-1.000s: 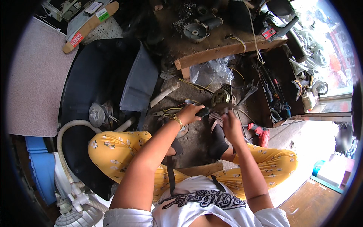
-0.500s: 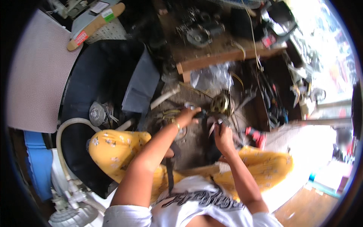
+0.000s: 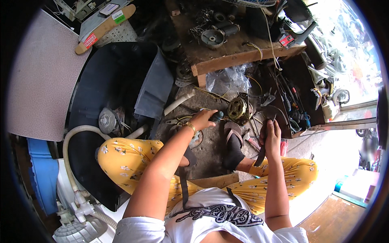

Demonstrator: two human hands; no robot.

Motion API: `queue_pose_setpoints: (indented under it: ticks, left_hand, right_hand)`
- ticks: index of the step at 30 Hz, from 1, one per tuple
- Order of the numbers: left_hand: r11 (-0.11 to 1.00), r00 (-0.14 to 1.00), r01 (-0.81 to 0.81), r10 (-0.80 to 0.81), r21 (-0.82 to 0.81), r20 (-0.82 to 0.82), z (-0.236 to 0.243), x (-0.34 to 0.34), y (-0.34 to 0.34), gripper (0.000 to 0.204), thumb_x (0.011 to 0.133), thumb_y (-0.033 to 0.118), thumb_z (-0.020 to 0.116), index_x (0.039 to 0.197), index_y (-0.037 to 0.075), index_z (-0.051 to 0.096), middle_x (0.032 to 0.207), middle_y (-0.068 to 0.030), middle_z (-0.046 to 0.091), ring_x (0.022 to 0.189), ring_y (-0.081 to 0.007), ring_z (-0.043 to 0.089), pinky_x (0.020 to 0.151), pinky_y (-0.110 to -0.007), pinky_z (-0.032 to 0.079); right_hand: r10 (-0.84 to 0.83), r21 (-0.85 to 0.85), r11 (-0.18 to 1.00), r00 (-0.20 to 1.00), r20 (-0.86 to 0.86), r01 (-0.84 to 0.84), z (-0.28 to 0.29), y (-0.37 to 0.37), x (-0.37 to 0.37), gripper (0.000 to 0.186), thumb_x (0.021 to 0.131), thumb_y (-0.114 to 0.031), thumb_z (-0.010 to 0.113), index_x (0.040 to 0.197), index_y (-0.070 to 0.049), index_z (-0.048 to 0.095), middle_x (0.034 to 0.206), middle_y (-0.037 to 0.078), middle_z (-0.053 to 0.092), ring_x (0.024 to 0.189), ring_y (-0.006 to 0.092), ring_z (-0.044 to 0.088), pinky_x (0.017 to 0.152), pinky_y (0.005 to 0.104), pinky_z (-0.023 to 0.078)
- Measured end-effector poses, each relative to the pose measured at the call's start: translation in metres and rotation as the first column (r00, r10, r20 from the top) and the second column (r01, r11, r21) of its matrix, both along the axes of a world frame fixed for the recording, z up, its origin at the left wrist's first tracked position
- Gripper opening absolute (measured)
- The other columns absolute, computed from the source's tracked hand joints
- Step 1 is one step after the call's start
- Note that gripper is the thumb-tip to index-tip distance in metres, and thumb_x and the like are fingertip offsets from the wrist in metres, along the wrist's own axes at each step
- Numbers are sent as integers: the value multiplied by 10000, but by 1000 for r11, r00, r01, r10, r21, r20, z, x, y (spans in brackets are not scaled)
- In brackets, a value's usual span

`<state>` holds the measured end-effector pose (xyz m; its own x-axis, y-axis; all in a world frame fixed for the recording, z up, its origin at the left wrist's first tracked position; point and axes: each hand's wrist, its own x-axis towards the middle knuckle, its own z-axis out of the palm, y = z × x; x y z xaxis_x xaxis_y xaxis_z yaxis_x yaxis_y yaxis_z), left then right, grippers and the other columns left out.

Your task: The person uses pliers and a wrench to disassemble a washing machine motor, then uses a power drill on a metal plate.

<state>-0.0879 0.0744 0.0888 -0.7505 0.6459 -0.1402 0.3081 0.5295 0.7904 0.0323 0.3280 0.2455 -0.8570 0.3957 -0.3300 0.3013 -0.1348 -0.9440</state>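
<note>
My left hand (image 3: 201, 120), with a gold-coloured band at its wrist, is closed around a short dark cylindrical piece (image 3: 216, 116); its kind is unclear. To the right, my right hand (image 3: 272, 137) pinches a flat black strip (image 3: 261, 156) that hangs down past the palm, its upper end showing above the fingertips. Between and beyond the hands, an electric motor (image 3: 238, 108) with a yellowish vented end stands on the floor. Below it are my feet in sandals (image 3: 233, 130). Part of a round metal piece (image 3: 197, 139) shows under my left wrist.
A low wooden bench (image 3: 243, 56) with motor parts is at the far side. Right of it stands a tool box (image 3: 293, 101) holding screwdrivers and pliers. A big black plastic housing (image 3: 105, 77) fills the left. A ribbed hose (image 3: 180, 102) and a hammer (image 3: 252, 141) lie on the floor.
My right hand has moved right and away from my left hand, and the black strip in it now shows plainly. My left hand stays nearly in place, still gripping the dark piece.
</note>
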Motion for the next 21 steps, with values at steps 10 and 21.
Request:
queue_pose_setpoints:
  ticks: [10,21]
  left_hand:
    - [998,1000,-18,18,-58,5,0,2,-4,620,671,150,817,1223,44,556,1095,-183,655,1036,-339,624,881,-383,494]
    - [998,1000,10,-9,-60,21,5,-1,-5,647,725,195,793,1288,47,512,1142,-200,627,1079,-364,590,890,-416,483]
  right_hand:
    - [38,-30,999,997,68,-36,-14,-17,2,230,1013,-301,455,896,-106,487,567,-34,426,405,66,359,368,219,281]
    - [94,-25,995,992,88,-92,-27,-20,-2,222,1026,-263,422,915,-74,459,554,-24,415,392,64,359,349,228,288]
